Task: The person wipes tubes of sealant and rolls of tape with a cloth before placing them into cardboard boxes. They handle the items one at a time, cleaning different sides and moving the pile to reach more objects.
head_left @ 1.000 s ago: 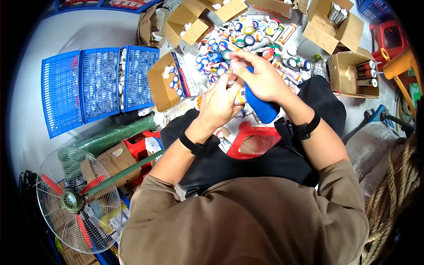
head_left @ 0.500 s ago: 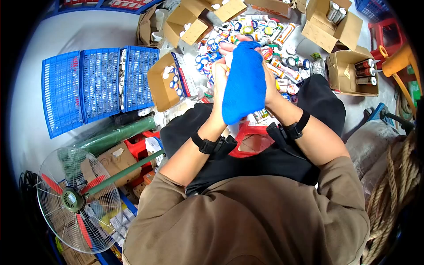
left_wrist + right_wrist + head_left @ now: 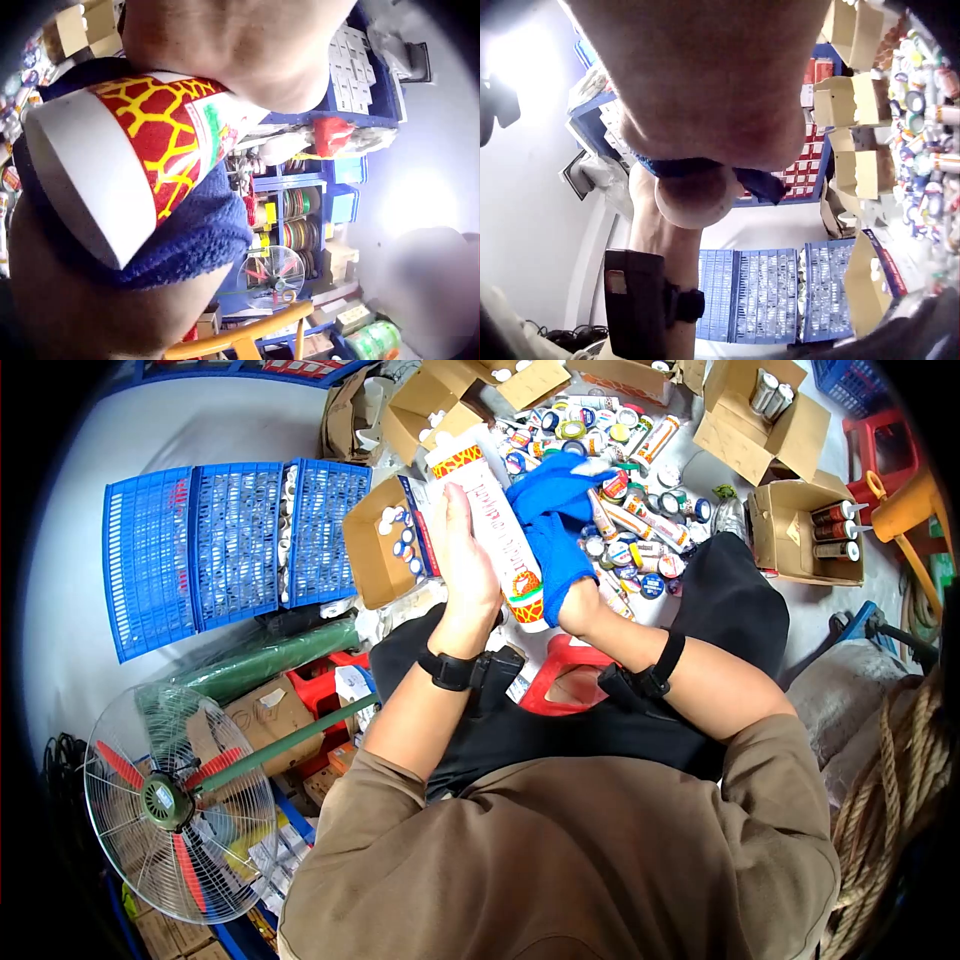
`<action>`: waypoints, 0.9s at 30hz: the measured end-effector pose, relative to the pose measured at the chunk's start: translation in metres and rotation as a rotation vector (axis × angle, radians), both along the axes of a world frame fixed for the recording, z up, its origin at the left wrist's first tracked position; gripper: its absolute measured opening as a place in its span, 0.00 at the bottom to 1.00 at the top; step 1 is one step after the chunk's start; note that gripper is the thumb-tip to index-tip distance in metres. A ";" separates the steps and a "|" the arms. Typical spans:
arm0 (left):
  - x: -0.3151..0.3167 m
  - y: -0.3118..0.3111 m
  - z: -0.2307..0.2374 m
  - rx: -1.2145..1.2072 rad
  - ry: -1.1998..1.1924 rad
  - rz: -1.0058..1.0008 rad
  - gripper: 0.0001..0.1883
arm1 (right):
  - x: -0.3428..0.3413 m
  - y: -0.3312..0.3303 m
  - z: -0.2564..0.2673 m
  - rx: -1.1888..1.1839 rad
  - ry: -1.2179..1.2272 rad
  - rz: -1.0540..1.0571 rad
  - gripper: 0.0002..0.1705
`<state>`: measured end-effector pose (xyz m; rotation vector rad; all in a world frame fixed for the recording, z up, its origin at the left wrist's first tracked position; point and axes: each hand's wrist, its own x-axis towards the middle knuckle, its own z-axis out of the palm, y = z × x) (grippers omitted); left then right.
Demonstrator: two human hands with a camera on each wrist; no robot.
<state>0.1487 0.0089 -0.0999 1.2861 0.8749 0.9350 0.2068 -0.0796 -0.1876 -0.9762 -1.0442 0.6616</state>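
A white tube (image 3: 486, 510) with red-and-yellow patterned ends stands tilted between the two hands. My left hand (image 3: 466, 560) grips its left side, thumb raised along it; the palm (image 3: 232, 56) lies against the tube (image 3: 154, 131) in the left wrist view. A blue cloth (image 3: 552, 520) covers most of my right hand (image 3: 580, 606), which holds it against the tube's right side; its fingers are largely hidden. In the right wrist view, the tube's round end (image 3: 697, 206) shows below my right hand (image 3: 705, 97), with cloth (image 3: 761, 184) beside it.
Many tubes and round caps (image 3: 640, 510) lie heaped beyond the hands. Around them are open cardboard boxes (image 3: 370, 565), one holding dark cartridges (image 3: 834, 530). Blue crates (image 3: 235, 545) are at left, a fan (image 3: 170, 800) at lower left, a red stool (image 3: 560, 685) between the legs.
The blue cloth, spread over both hands half a second ago, has moved right and bunched around my right hand. The tube has come into view upright, with my left hand at its left side.
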 end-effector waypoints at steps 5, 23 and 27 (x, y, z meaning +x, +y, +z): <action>-0.008 0.008 -0.042 0.102 0.100 0.004 0.26 | -0.004 0.005 -0.026 -0.224 -0.058 -0.030 0.17; -0.034 0.049 0.033 -0.432 -0.388 -0.084 0.38 | 0.039 0.014 0.025 -0.319 -0.844 0.090 0.21; -0.030 0.034 0.032 -0.537 -0.500 -0.157 0.34 | 0.063 0.015 0.009 -0.441 -0.744 -0.081 0.25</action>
